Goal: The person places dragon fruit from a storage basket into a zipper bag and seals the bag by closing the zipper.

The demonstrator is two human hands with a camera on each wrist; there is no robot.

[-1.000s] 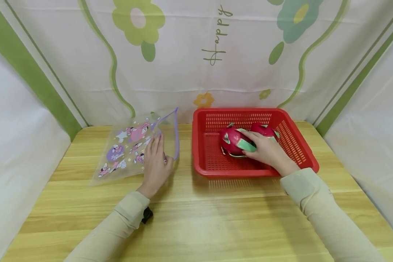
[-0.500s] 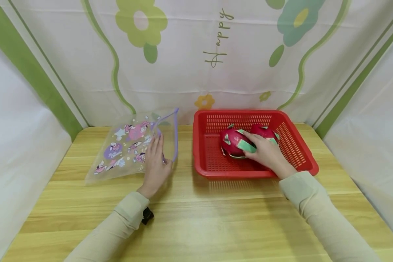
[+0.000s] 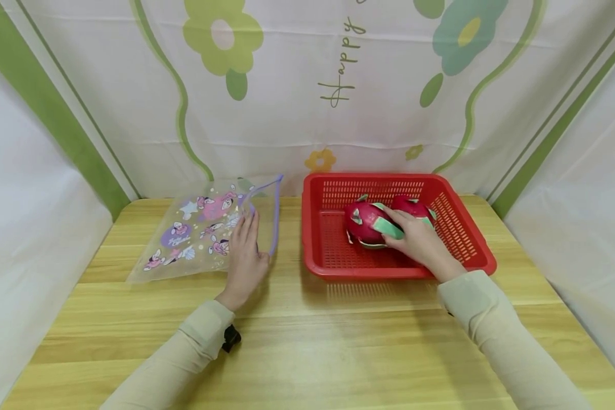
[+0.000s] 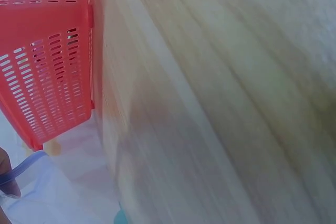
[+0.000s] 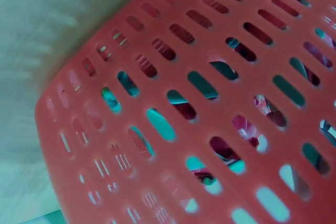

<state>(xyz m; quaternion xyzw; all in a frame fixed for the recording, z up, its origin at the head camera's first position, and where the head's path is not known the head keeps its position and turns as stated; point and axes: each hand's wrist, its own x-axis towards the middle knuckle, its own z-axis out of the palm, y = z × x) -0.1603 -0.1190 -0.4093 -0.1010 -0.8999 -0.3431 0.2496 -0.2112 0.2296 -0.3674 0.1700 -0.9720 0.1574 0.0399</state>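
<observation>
In the head view, a clear zip bag printed with pink and purple cartoon figures lies on the table at left, its purple-edged mouth partly raised. My left hand pinches one edge of that mouth; in the left wrist view fingertips show on the purple strip. Inside the red basket at right sit two dragon fruits with green scales. My right hand grips the nearer dragon fruit, fingers curved over its right side. The farther dragon fruit is partly hidden behind this hand. Only the basket's slotted wall fills most of the right wrist view.
A wooden table spans the foreground. Behind it hangs a white curtain with flower prints, and white cloth also closes both sides. A black object shows beside the left cuff.
The bag's lower-left corner has slid a little left, and the raised purple edge of its mouth has shifted slightly. Both hands have stayed nearly where they were.
</observation>
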